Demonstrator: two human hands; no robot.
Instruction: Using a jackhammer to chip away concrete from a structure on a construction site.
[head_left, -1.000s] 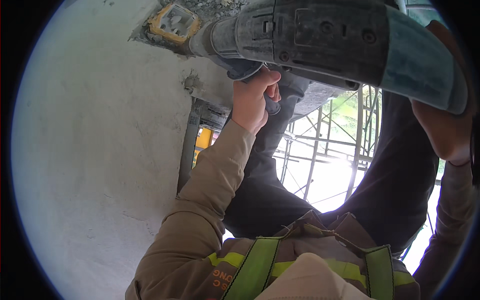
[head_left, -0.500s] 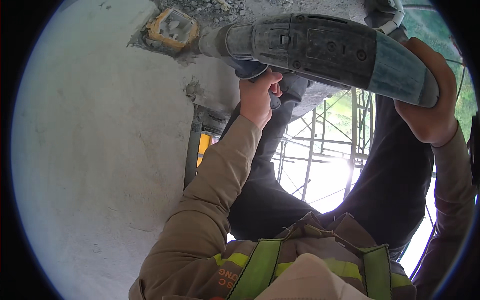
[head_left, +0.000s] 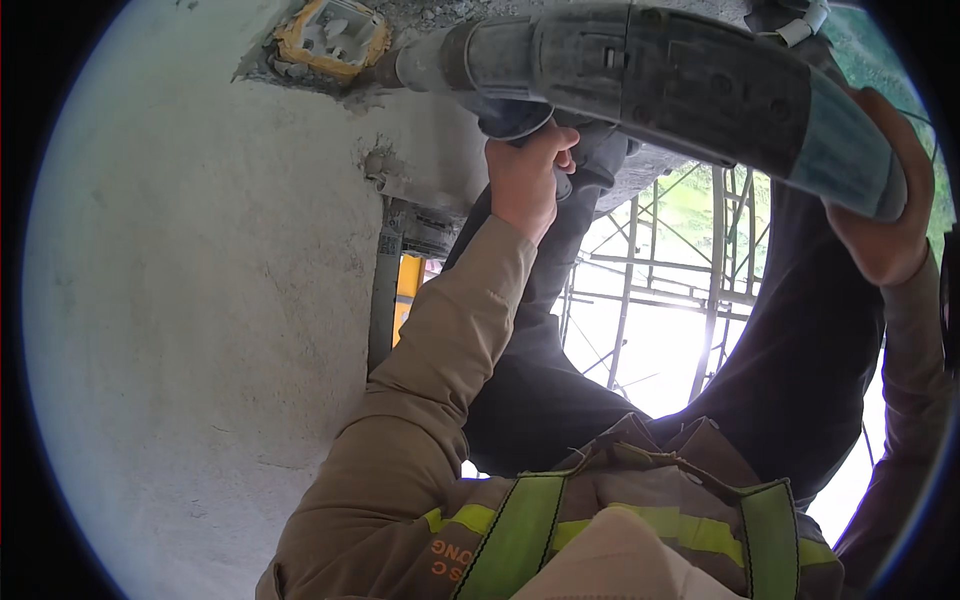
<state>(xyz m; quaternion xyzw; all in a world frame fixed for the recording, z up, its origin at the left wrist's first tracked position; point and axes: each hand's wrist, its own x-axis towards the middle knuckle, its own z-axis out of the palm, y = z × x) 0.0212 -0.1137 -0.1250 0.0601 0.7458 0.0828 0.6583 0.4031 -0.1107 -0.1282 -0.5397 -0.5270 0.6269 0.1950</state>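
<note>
Both my hands hold a dusty grey and blue demolition hammer [head_left: 690, 75] across the top of the view. My left hand [head_left: 525, 180] is closed round its dark side handle, close behind the front collar. At the blue back end, my right hand [head_left: 890, 200] wraps round the rear grip, its fingers partly hidden by the housing. The hammer's nose points left at the chipped wall, just beside a white recessed electrical box [head_left: 338, 35] with a ragged orange-yellow edge. Rubble lies inside the box. The chisel tip is hard to make out against the broken edge.
A pale plastered wall [head_left: 200, 260] fills the left side. Broken concrete bits [head_left: 440, 14] lie along the top. Metal scaffolding [head_left: 715, 280] stands in bright light beyond my dark-trousered legs [head_left: 800, 330]. A white pipe piece [head_left: 803, 25] sits at the upper right.
The hammer and both hands have shifted to the right in the view, the hammer also slightly upward. The wall box appears higher and farther left. Both grips stay the same.
</note>
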